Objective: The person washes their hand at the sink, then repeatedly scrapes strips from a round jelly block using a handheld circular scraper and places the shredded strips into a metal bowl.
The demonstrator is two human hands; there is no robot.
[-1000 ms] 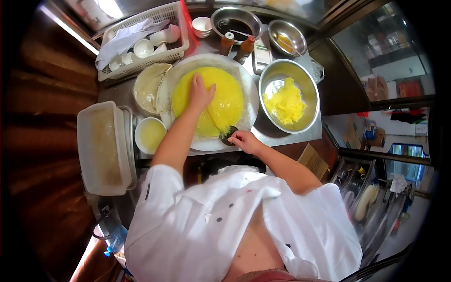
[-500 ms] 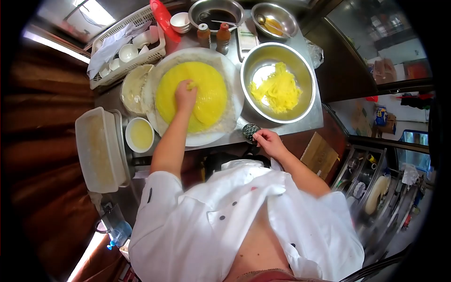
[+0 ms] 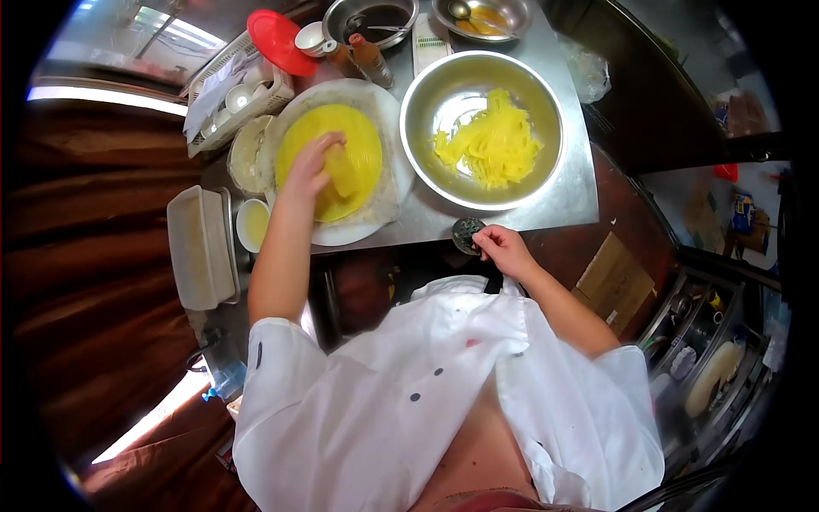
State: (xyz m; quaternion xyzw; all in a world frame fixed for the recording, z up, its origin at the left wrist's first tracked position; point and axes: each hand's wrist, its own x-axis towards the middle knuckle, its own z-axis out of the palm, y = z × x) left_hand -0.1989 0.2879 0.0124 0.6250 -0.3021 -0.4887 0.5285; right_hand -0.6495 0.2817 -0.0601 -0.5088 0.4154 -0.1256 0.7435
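My left hand (image 3: pixel 309 168) is over a round, thin yellow sheet (image 3: pixel 363 141), its fingers stretched to the right and the thumb apart from them. A paler, blurred yellow patch (image 3: pixel 348 181) shows just beside the fingers. The sheet lies on a pale cloth (image 3: pixel 388 183) over a large white round board (image 3: pixel 345 236). At the front edge of the metal table, my right hand (image 3: pixel 505 249) pinches the rim of a dark, speckled round disc (image 3: pixel 465 235). Behind that hand stands a steel bowl (image 3: pixel 559 145) with a soft yellow mass (image 3: pixel 495 145) inside.
Along the back are sauce bottles (image 3: pixel 368 58), a grater (image 3: pixel 429 43), a bowl of dark liquid (image 3: pixel 337 26) and a bowl with a ladle (image 3: pixel 503 34). To the left stand a red lid (image 3: pixel 277 41), a crockery basket (image 3: pixel 271 102), a small bowl (image 3: pixel 253 224) and a plastic tub (image 3: pixel 194 247).
The view has shifted. My left hand has gone from pinched fingers on the yellow sheet to fingers spread apart above it. My right hand keeps its hold on the dark disc.
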